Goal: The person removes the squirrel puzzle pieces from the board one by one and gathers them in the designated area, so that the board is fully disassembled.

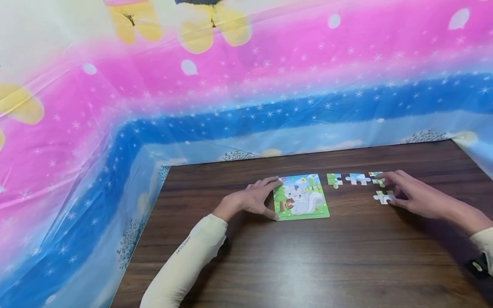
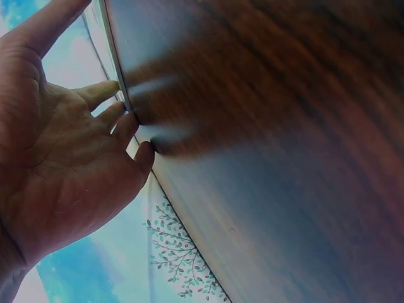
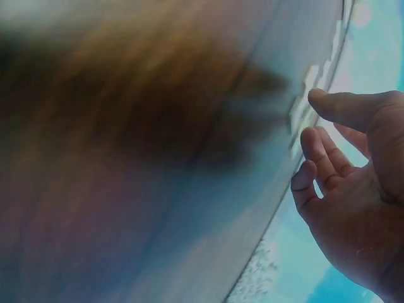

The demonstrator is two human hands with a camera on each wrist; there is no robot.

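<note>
A square puzzle board (image 1: 302, 194) with a white squirrel on a green and blue scene lies flat on the table. My left hand (image 1: 252, 197) is spread along its left side, fingertips at the upper left corner and thumb at the lower left corner. Right of the board lie loose jigsaw pieces: a green one (image 1: 333, 179), a blue and white one (image 1: 357, 179), another at the far right (image 1: 375, 176) and a pale green one (image 1: 382, 197) below. My right hand (image 1: 417, 194) reaches over the right two, index fingertip at the upper piece, thumb at the lower.
The brown wood-grain table (image 1: 285, 261) stands against a pink and blue patterned cloth (image 1: 231, 98) that rises behind its back edge and along the left side. In the left wrist view, printed leafy branches (image 2: 183, 252) show on the cloth beside the table edge.
</note>
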